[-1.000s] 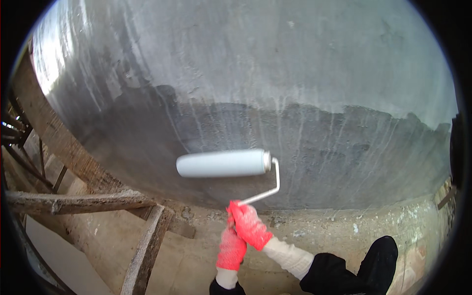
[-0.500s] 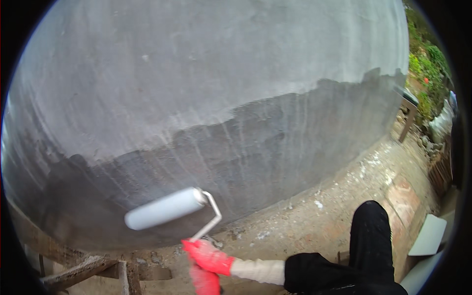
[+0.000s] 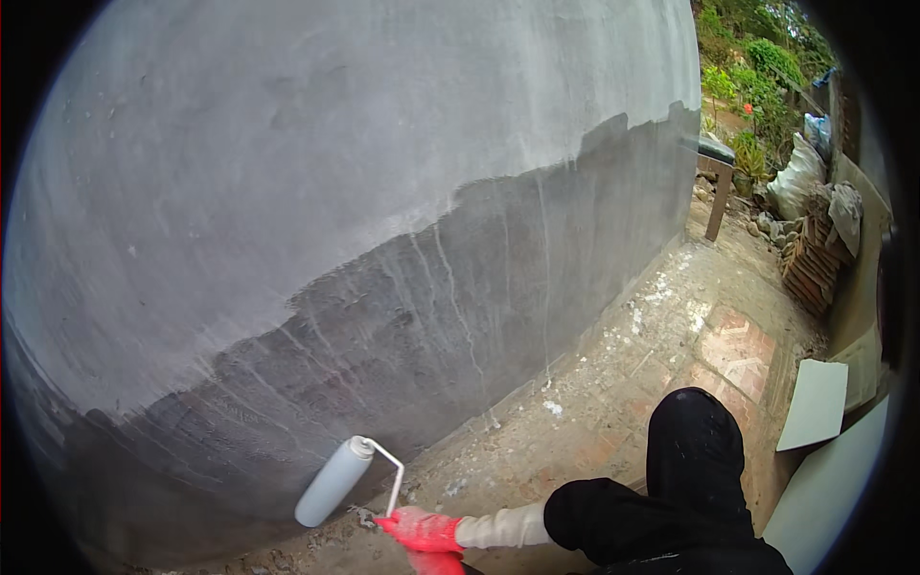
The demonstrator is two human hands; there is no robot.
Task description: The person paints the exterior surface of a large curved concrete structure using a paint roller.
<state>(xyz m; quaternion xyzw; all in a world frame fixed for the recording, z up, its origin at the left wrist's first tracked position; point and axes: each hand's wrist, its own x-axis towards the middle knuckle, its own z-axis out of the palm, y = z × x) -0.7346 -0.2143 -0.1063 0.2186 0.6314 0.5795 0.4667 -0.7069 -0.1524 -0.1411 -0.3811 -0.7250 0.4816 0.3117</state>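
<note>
A paint roller with a pale, fluffy sleeve and a white bent frame leans at the foot of the grey wall. My right hand, in a red-and-pink glove with a cream cuff, is closed round its grip. Just below, at the lower edge, my left hand shows only partly, also red-gloved and closed on the handle. Most of the handle is hidden by the gloves. A darker, wet-looking band covers the lower wall, with pale drips running down it.
My black-trousered legs are at lower right. Brick-and-dirt ground with white splatters follows the wall. White panels lie at right; beyond are stacked tiles, a white sack, a brown stand and greenery.
The roller has dropped to the wall's base and turned steeper. Both hands have gone lower with it. My view has swung right, showing more greenery and tiles; the wooden pieces at lower left are out of sight.
</note>
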